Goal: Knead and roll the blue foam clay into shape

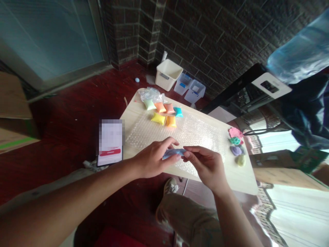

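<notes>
My left hand point(156, 157) and my right hand point(207, 164) meet above the near side of the table point(239, 181). Between them is a small blue packet of modelling clay point(172, 152), its left part in my left fingers. The thumb and fingertips of my right hand pinch its right end. Both hands partly cover it. Farther back lie several pillow-shaped clay packets, among them a yellow packet point(158, 118), an orange packet point(171, 121) and a turquoise packet point(178, 112). Bubble wrap point(197, 132) is spread beneath the hands.
Clear plastic bags point(151, 94) lie at the table's far left corner. Along its right end sit a pink clay piece point(235, 133), a green one point(234, 140), a purple one point(235, 150) and a pale yellow one point(241, 160). A lit phone point(110, 159) is at left; a white basket point(167, 80) stands behind.
</notes>
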Motion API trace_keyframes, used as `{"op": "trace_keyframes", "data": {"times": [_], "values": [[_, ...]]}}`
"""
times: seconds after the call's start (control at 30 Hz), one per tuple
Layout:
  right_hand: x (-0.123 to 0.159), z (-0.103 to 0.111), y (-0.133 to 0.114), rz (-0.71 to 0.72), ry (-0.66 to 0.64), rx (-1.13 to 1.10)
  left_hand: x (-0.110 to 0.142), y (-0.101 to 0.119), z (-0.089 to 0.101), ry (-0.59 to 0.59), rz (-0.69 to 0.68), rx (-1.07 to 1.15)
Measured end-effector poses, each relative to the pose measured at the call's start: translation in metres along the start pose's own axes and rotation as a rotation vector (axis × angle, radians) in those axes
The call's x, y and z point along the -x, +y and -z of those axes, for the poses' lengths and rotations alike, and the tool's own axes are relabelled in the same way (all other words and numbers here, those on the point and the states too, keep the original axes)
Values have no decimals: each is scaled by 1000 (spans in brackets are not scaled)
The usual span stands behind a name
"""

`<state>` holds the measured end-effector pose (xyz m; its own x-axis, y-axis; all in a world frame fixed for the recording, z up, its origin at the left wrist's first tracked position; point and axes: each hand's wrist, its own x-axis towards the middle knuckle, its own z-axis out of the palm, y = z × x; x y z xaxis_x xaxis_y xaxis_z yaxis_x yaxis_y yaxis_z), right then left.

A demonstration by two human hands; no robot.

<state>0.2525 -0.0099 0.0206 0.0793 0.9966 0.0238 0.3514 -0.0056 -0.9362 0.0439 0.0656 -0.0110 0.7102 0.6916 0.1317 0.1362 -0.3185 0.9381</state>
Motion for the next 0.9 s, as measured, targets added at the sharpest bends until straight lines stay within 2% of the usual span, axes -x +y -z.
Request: {"op": "trace_keyframes", "data": {"times": [0.1,0.23,0.33,0.47,0.6,0.8,0.9], "values": [[-1,2,-1,91,-32,16,-5,-3,4,-96,65,167],[-2,5,-8,273,-72,208,-9,-4,6,-136,105,296],[-1,8,-10,289,-51,299,-10,-2,7,-182,124,348],[0,9,-4,192,-66,207,-10,-3,8,-159,92,355],[-1,7,1,-9,-49,-15,-9,-2,7,-77,45,332],[-4,6,-4,-181,-45,-202,-5,5,7,91,-122,-8],[-5,6,-6,-219,-59,-244,-2,2,6,120,-205,-124]]}}
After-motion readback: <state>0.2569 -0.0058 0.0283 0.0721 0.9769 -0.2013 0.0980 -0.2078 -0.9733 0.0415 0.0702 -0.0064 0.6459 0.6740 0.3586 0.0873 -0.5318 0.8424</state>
